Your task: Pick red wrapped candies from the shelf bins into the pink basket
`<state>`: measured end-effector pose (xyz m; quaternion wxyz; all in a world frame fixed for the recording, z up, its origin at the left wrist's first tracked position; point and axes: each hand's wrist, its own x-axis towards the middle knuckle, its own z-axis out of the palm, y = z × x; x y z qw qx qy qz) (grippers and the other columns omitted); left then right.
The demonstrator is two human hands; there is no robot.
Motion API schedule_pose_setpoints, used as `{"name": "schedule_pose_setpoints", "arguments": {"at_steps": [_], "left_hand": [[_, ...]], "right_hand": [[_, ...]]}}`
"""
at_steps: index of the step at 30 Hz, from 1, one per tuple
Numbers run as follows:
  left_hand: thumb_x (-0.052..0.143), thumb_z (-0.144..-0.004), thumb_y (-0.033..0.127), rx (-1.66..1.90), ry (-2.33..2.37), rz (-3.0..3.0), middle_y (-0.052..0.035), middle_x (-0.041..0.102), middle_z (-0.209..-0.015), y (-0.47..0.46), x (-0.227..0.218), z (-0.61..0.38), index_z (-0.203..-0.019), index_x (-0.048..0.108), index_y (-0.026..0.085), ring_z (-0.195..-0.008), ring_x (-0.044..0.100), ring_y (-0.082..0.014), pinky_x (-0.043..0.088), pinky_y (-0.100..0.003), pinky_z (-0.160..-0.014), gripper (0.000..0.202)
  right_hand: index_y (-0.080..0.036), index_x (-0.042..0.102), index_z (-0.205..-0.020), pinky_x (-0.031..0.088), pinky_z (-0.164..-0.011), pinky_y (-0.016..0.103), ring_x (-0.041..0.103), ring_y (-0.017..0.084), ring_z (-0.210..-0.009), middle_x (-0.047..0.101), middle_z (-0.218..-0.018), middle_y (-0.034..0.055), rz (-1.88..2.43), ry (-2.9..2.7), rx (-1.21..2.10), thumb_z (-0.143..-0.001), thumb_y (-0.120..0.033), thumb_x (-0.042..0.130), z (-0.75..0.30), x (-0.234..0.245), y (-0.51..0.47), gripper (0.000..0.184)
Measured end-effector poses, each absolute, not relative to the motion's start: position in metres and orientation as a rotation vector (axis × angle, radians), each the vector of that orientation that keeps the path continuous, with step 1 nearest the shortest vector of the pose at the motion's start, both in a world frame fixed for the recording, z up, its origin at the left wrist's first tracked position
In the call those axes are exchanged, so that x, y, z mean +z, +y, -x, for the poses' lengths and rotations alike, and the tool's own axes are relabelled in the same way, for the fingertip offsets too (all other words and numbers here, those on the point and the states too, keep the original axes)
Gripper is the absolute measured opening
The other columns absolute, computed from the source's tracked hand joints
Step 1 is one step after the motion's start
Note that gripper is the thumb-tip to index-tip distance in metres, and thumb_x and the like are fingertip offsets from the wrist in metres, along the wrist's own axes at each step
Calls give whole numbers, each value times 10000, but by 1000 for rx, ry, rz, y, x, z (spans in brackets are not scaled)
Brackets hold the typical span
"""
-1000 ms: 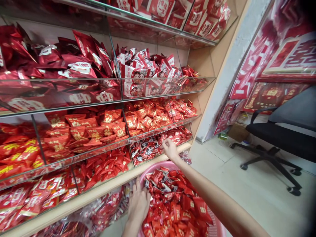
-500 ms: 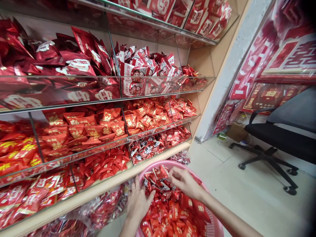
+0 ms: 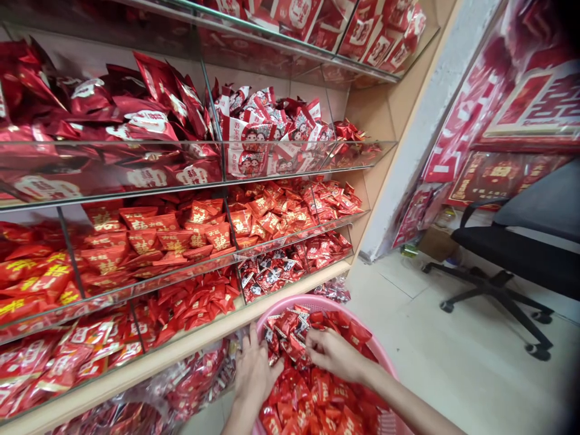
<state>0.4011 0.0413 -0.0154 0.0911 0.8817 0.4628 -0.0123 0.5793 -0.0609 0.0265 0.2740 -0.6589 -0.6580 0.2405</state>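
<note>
While the left hand point(image 3: 254, 368) lies at the left rim of a pink basket point(image 3: 384, 357), fingers spread and thumb held apart, the right hand point(image 3: 334, 353) is inside it, low over the packets point(image 3: 327, 396). Its fingers are curled in; whether they grasp a packet cannot be told, since the palm is turned away. The packets are small, shiny and mostly red with gold print, heaped across the basket; near the far rim some have black and white patterns.

Just beyond the basket rises a shelf unit point(image 3: 399, 112) with wooden sides and clear dividers. Its lowest level, nearest the hands, holds black-and-red sweets point(image 3: 274, 273); above are red-and-gold ones point(image 3: 272, 211), then larger white-and-red bags point(image 3: 254, 130), with dark red bags point(image 3: 149, 118) to their left. Beneath the unit lie clear plastic sacks point(image 3: 199, 377) of red goods. To the right, a black office chair point(image 3: 521, 248) stands on the pale tiled floor point(image 3: 439, 341), near red wall decorations point(image 3: 539, 99).
</note>
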Motion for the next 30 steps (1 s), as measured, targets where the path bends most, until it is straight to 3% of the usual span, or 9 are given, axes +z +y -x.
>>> {"name": "schedule_pose_setpoints", "arguments": {"at_steps": [19, 25, 30], "left_hand": [[388, -762, 509, -18, 1372, -2638, -153, 247, -1452, 41, -15, -400, -1122, 587, 117, -1174, 382, -290, 389, -437, -913, 568], [377, -762, 567, -20, 1354, -2632, -154, 237, -1459, 41, -15, -399, -1139, 579, 122, -1204, 350, -297, 380, -426, -924, 618], [362, -772, 564, -17, 1354, -2643, -151, 241, -1454, 41, -11, -400, -1122, 590, 127, -1191, 365, -298, 382, -425, -921, 605]], "right_hand": [[-199, 541, -701, 274, -563, 227, 562, 129, -671, 637, -717, 6, 2120, -2068, 374, -804, -156, 453, -587, 17, -40, 142], [-191, 559, -680, 251, -542, 242, 571, 149, -663, 635, -700, 25, 2220, -2064, 324, -829, -240, 487, -586, 16, -36, 172], [-188, 565, -653, 262, -539, 250, 543, 148, -612, 619, -662, 35, 2176, -1954, 240, -871, -378, 442, -592, 34, -23, 314]]}}
